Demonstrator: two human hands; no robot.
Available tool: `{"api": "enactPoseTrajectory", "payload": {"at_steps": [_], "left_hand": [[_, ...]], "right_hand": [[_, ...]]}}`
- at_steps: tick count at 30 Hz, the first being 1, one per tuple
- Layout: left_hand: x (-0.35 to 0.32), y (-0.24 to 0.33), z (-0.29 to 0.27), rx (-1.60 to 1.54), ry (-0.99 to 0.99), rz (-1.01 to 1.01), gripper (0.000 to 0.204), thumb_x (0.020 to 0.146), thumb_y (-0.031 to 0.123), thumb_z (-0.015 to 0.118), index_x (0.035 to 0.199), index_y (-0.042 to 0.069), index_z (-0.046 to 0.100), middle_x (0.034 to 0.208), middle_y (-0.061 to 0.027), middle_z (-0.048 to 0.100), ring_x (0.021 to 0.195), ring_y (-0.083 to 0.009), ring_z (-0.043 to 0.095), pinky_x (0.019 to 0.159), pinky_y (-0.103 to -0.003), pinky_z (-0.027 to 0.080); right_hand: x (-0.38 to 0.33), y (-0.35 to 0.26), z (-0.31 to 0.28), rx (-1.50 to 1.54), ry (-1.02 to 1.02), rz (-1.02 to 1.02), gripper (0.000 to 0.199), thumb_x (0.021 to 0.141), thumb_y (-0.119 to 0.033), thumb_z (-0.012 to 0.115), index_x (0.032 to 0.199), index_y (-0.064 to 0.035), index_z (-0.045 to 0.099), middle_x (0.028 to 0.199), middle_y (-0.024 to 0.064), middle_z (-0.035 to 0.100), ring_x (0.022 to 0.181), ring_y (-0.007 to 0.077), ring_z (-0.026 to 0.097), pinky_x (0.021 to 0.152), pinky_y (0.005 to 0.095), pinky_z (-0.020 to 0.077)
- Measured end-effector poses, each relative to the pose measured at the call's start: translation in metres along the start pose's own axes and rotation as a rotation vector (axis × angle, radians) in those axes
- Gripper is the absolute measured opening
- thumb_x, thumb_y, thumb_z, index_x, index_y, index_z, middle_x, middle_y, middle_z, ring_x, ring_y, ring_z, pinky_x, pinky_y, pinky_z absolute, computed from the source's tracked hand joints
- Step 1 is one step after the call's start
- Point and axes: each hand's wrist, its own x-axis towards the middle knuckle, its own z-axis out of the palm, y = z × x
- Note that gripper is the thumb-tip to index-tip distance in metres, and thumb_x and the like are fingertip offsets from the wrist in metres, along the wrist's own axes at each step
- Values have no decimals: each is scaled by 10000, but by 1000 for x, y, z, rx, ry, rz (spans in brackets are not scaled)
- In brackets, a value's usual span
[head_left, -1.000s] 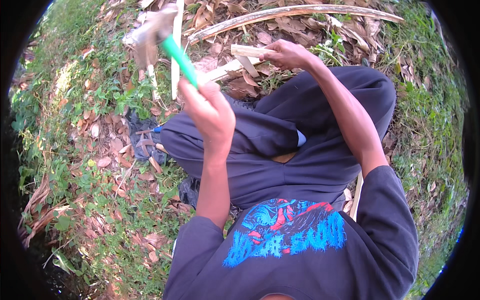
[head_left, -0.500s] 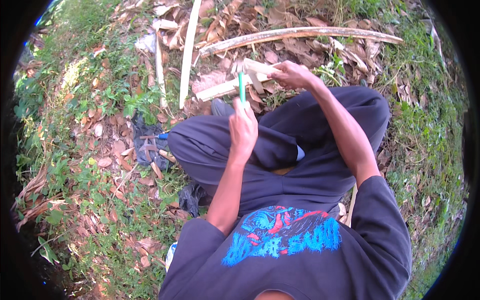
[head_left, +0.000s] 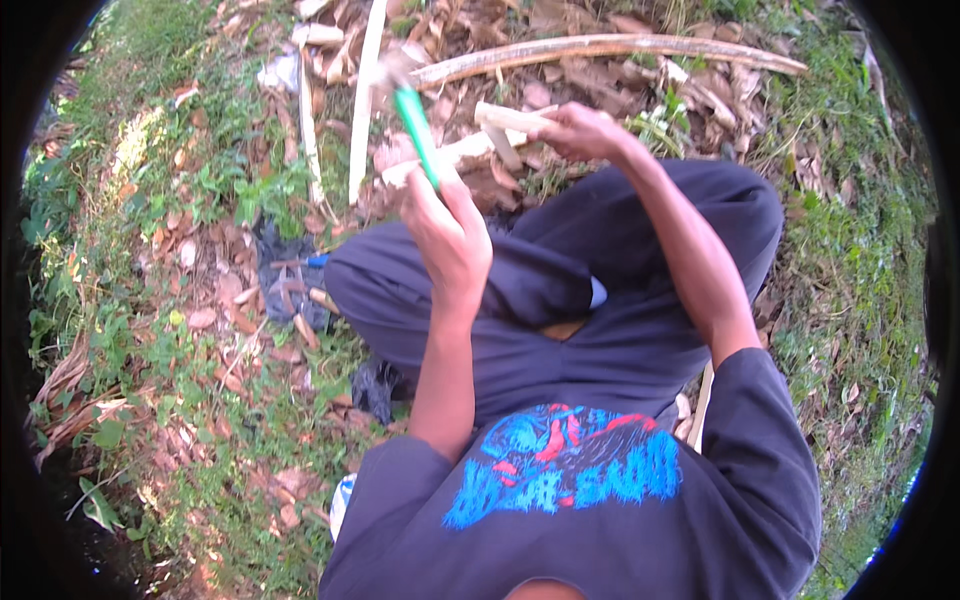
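My left hand [head_left: 447,235] is closed around the green handle of a hammer [head_left: 415,130], held up above my left leg; its metal head is smeared by motion. To the right, my right hand [head_left: 582,132] grips a short pale piece of wood [head_left: 508,118] by its right end. Below that wood a narrow greyish-brown piece [head_left: 505,150] slants down; I cannot tell whether the two are joined. A split pale wooden strip [head_left: 465,152] lies behind them on the leaves, partly covered by the hammer and my left hand.
A long curved wooden strip [head_left: 620,45] lies across the far ground, with an upright pale strip [head_left: 368,100] left of it. By my left knee, tools [head_left: 290,285], one blue-handled, rest on dark plastic [head_left: 270,250]. Dry leaves and grass surround my crossed legs [head_left: 650,240].
My left hand has swung the hammer up and left, away from the pale wood. My right hand stays nearly in place with the wood. The view has shifted slightly.
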Motion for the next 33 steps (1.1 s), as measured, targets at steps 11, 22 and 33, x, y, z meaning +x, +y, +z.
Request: {"api": "enactPoseTrajectory", "payload": {"at_steps": [11, 22, 33], "left_hand": [[20, -40, -21, -32, 74, -274, 322, 1010, 135, 470, 1213, -114, 490, 799, -256, 613, 719, -436, 614, 667, -514, 448], [71, -169, 1, 173, -230, -557, 394, 974, 288, 473, 1067, -66, 617, 973, -336, 674, 985, -492, 656, 864, -552, 519], [81, -177, 31, 306, -134, -412, 338, 905, 168, 544, 1175, -18, 625, 1000, -233, 647, 921, -355, 667, 862, -508, 528]], "right_hand": [[-12, -31, 1, 94, -36, 60, 308, 1005, -305, 581, 1138, -46, 680, 608, -60, 477, 512, 41, 442, 444, 244, 363], [-29, -24, -14, 457, -32, 123, 252, 1049, -281, 551, 996, -41, 610, 617, -80, 407, 483, 25, 369, 415, 212, 261], [-24, -104, -71, 499, 17, -63, 395, 1030, -363, 549, 1127, 11, 632, 561, -37, 433, 439, 48, 367, 418, 215, 267]]}}
